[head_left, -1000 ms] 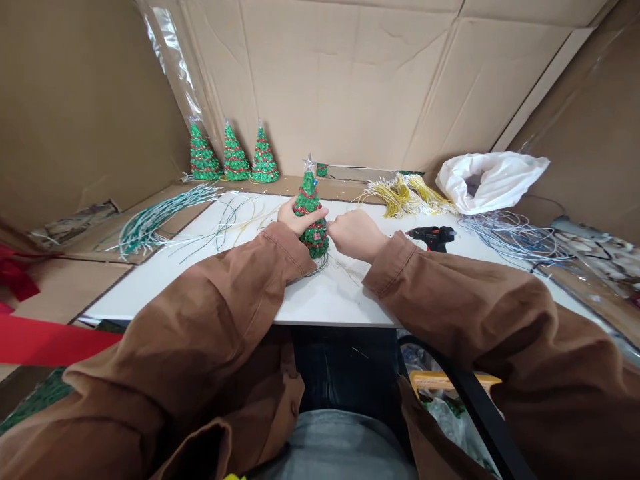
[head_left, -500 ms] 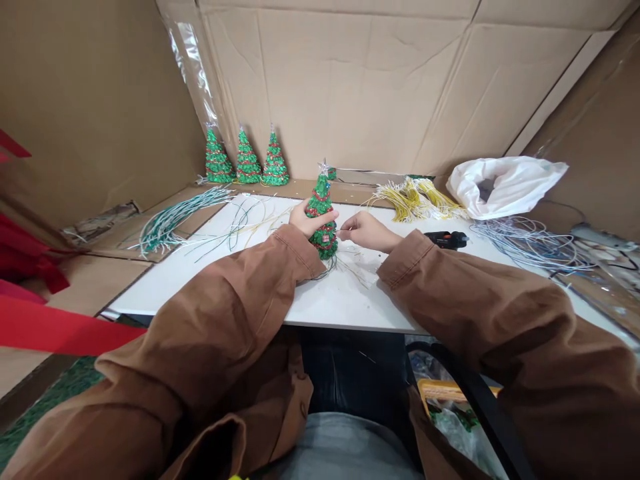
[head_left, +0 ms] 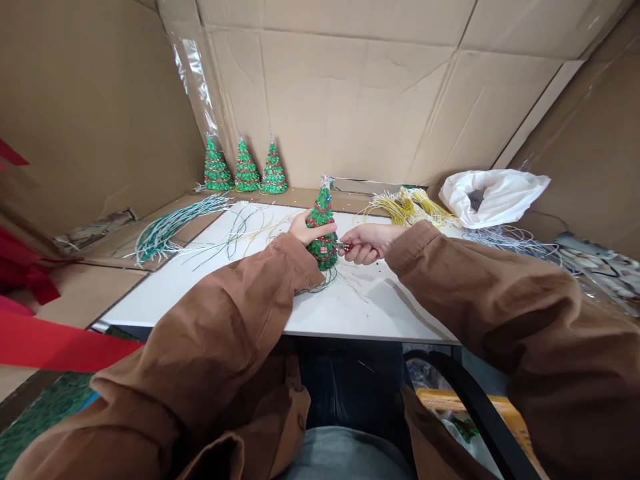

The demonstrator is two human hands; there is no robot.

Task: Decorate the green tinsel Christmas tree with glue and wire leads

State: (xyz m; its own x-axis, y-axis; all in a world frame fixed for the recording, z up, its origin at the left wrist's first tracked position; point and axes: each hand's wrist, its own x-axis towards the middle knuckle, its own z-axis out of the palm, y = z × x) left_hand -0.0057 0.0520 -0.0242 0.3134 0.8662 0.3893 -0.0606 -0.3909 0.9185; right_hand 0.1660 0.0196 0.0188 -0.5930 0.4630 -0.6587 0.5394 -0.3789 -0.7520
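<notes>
A small green Christmas tree (head_left: 320, 215) with red garland and a silver star on top stands upright on the white board (head_left: 345, 317). Wrapped around its left side is my left hand (head_left: 303, 230), its thumb across the front. My right hand (head_left: 369, 241) is closed around a red-handled tool (head_left: 347, 247) whose thin metal tip points at the tree's right side, low down. The fist hides most of that tool, so its exact kind does not show. Thin wires (head_left: 327, 279) come out from under the tree's base.
Three similar trees (head_left: 246, 168) stand at the back left. Green-and-white wires (head_left: 167, 230) lie left, yellow wires (head_left: 400, 205) back right, beside a white plastic bag (head_left: 495, 195) and bluish wires (head_left: 515, 239). Red ribbon (head_left: 60, 343) hangs at far left. Cardboard walls (head_left: 325, 100) enclose the board.
My right hand has gone from a fingertip pinch beside the tree to a fist around the red-handled tool. My left hand keeps its hold. The black glue gun is now out of sight.
</notes>
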